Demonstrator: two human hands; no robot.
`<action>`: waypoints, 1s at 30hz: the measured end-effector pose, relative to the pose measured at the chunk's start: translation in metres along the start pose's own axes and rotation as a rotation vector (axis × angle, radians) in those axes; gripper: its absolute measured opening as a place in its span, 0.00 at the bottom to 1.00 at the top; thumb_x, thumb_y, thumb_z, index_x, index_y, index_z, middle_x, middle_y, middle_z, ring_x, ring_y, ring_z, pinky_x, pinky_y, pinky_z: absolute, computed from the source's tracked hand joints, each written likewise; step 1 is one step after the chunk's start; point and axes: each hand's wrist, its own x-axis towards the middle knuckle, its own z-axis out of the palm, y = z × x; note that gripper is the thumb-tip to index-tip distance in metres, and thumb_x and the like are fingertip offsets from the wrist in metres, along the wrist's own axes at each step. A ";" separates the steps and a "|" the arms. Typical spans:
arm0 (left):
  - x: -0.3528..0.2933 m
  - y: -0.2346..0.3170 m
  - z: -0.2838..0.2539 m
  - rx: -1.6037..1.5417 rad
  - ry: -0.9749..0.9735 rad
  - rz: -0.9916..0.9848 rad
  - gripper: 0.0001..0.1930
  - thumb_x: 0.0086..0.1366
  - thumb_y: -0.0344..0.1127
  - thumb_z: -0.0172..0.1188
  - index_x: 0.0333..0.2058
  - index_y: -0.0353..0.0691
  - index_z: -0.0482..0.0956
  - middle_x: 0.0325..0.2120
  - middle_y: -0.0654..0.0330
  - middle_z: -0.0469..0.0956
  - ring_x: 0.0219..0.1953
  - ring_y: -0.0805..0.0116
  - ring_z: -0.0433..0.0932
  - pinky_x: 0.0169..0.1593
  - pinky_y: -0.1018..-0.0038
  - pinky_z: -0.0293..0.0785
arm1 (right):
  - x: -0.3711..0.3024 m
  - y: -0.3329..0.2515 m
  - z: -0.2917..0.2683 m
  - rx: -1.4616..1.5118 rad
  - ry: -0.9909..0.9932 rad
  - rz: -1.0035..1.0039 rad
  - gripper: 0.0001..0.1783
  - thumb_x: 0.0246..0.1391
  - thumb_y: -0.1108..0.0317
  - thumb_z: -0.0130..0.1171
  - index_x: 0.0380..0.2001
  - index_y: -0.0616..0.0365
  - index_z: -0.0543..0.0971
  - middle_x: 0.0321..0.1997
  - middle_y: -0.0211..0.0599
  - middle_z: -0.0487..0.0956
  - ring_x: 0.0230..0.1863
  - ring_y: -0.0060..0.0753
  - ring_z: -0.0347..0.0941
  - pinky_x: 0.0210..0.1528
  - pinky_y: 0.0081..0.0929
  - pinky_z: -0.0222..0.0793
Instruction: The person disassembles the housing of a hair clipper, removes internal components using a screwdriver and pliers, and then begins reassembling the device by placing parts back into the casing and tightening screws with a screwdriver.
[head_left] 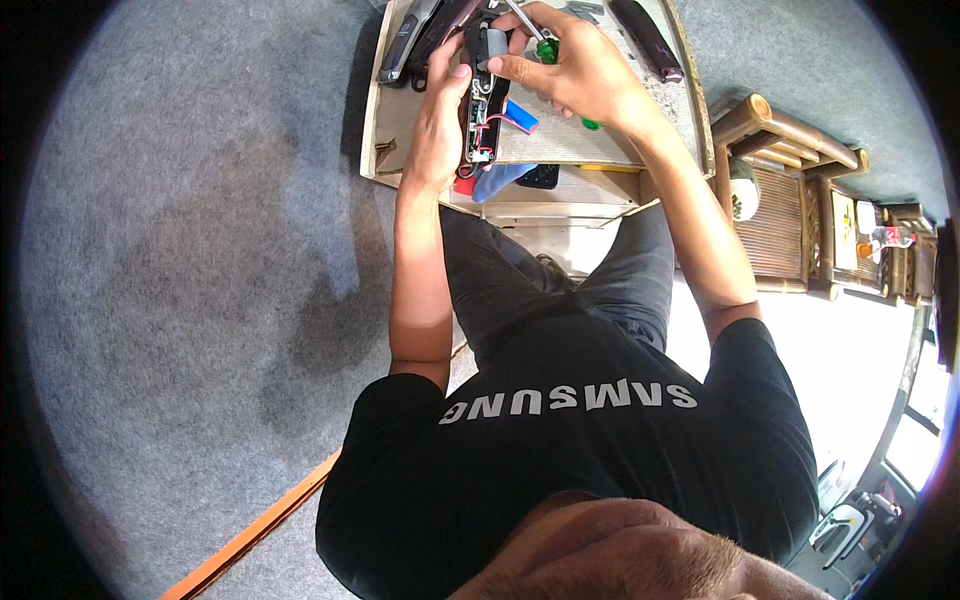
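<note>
My left hand (436,130) is closed round an opened hair clipper (481,130), held upright above the table with its circuit board and wiring exposed. A blue cylindrical battery (520,117) hangs off its right side on red wires. My right hand (595,75) holds a screwdriver (547,50) with a green handle, its metal shaft pointing up and to the left. The handle passes under the palm and its end shows below the hand. The right thumb and fingertips also touch a grey piece (496,43) at the clipper's upper part; whether it is loose I cannot tell.
On the wooden table (620,150), a silver clipper (408,42) and a dark one lie left; a dark purple clipper (648,40) lies right. The open drawer below holds a blue cloth (500,183) and a black object (541,177). Bamboo chairs (775,220) stand at right.
</note>
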 end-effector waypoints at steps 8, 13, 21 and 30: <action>-0.002 0.002 -0.002 -0.072 -0.027 -0.057 0.24 0.81 0.42 0.41 0.70 0.40 0.59 0.63 0.55 0.72 0.57 0.71 0.76 0.56 0.73 0.76 | -0.002 -0.009 0.000 0.158 -0.080 0.156 0.27 0.57 0.55 0.74 0.53 0.61 0.78 0.34 0.31 0.81 0.18 0.27 0.76 0.20 0.29 0.71; -0.002 0.002 -0.003 -0.096 -0.032 -0.069 0.25 0.80 0.45 0.42 0.70 0.41 0.60 0.58 0.56 0.75 0.53 0.72 0.77 0.55 0.73 0.77 | 0.000 0.000 -0.003 0.358 -0.142 0.156 0.29 0.58 0.56 0.74 0.55 0.63 0.76 0.31 0.28 0.78 0.14 0.19 0.71 0.15 0.23 0.66; -0.001 0.001 -0.007 -0.130 -0.086 -0.102 0.25 0.82 0.48 0.40 0.71 0.44 0.60 0.44 0.58 0.79 0.41 0.76 0.81 0.40 0.78 0.81 | 0.002 -0.009 0.002 0.212 -0.109 0.185 0.29 0.58 0.55 0.74 0.54 0.62 0.77 0.28 0.29 0.76 0.15 0.21 0.71 0.15 0.25 0.66; -0.004 0.014 -0.005 -0.290 -0.057 -0.237 0.26 0.81 0.59 0.40 0.60 0.43 0.69 0.30 0.52 0.81 0.14 0.69 0.78 0.13 0.76 0.72 | 0.006 0.013 -0.039 1.217 -0.790 0.114 0.26 0.64 0.70 0.63 0.64 0.60 0.71 0.51 0.40 0.77 0.45 0.36 0.84 0.45 0.41 0.81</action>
